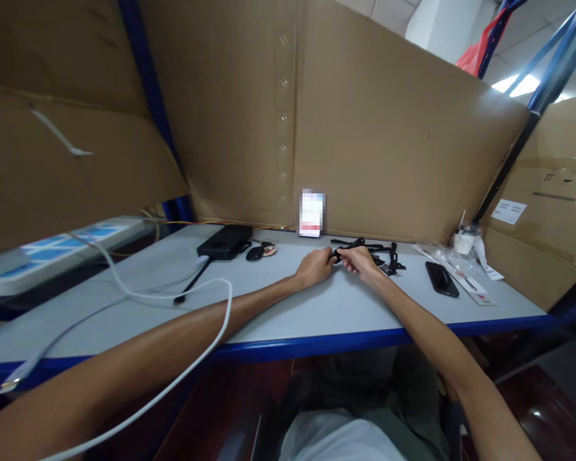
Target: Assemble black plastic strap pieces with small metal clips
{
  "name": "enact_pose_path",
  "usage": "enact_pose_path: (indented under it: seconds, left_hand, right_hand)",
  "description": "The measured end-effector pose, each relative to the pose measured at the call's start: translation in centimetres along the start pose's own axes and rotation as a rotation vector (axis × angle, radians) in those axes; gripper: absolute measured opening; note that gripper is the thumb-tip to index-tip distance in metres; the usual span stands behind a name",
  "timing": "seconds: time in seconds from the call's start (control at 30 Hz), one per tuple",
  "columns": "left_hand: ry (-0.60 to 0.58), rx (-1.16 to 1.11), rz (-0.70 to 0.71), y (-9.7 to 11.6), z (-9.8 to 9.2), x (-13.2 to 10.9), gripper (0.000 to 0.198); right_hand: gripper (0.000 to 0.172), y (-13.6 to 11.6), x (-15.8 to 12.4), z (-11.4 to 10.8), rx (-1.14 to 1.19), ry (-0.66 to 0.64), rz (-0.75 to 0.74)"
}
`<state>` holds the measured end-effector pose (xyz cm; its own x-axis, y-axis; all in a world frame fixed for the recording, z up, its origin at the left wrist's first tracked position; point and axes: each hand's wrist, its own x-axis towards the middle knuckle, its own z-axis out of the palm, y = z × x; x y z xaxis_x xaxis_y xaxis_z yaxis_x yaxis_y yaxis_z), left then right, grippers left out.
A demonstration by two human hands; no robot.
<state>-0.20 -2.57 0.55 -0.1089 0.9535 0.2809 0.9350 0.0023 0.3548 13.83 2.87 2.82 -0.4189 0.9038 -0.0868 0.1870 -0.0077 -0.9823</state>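
My left hand (313, 267) and my right hand (360, 260) meet over the middle of the grey table (317, 307), fingers curled. Both pinch the same small black strap-like part (348, 246), which runs back toward a pile of black straps and clips (388, 258) just right of my right hand. The exact shape of the piece between my fingers is too small to make out. Both forearms stretch out from the near edge.
A black box (225, 241) and a dark key fob (255, 253) lie left of my hands. A black phone (441, 279) and clear plastic bags (454, 266) lie to the right, with a small white bottle (464, 241). A white cable (173, 296) crosses the left side. Cardboard sheets (365, 128) wall the back.
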Motion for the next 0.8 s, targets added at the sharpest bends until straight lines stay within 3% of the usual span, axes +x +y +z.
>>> enact_pose_path:
  seconds: [0.3,0.37,0.5,0.57,0.67,0.8]
  left_hand:
    - [0.01,-0.046,-0.011,0.0,0.1,-0.1,0.03]
    - [-0.013,-0.044,-0.007,0.0,0.1,0.0,0.031]
    - [-0.087,-0.032,-0.054,-0.2,0.0,0.7,0.03]
    - [-0.099,-0.066,-0.091,-0.4,0.0,1.1,0.029]
    - [-0.112,-0.159,-0.11,-0.8,0.1,1.6,0.025]
    - [-0.11,-0.333,-0.119,-1.3,0.3,2.0,0.024]
  right_hand:
    - [0.029,0.3,0.3,0.2,-0.061,0.042,-0.061]
    - [0.026,0.5,0.5,0.3,-0.235,0.077,-0.112]
    - [0.009,0.6,0.3,0.4,-0.848,0.219,-0.374]
    - [0.017,0.5,-0.1,0.2,-1.054,0.263,-0.455]
    - [0.029,0.1,-0.7,-0.3,-1.171,0.246,-0.494]
    - [0.032,-0.3,-1.0,-1.0,-1.214,0.091,-0.591]
